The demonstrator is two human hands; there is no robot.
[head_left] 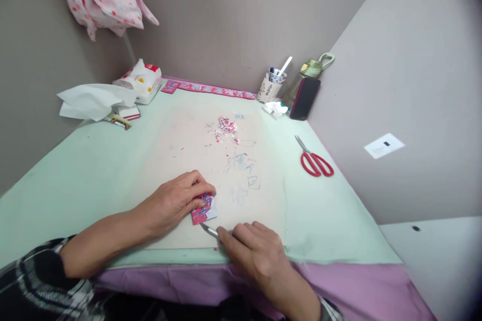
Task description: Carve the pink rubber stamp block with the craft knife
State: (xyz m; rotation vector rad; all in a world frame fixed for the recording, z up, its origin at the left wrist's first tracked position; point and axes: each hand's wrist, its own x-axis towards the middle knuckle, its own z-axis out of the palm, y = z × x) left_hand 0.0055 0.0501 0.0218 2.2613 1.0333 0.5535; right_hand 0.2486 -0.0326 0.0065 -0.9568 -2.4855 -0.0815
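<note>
Close to the table's front edge lies a small red paper square (199, 215) with blue strokes drawn on it and a white part at its right. My left hand (176, 196) is closed over its upper side, thumb and curled fingers pressing it to the board and covering part of it. My right hand (256, 251) grips a craft knife (211, 231) like a pen. The blade's tip is at the square's lower edge; I cannot tell whether it cuts in. Further back on the pale board (169, 160) sits a pile of red and white paper scraps (227, 126).
Red scissors (315, 160) lie at the right. Along the back stand a row of red lettered squares (213, 90), a pen cup (268, 88), a green bottle (293, 91) and a phone (305, 99). A tissue pack (141, 83) is at the back left.
</note>
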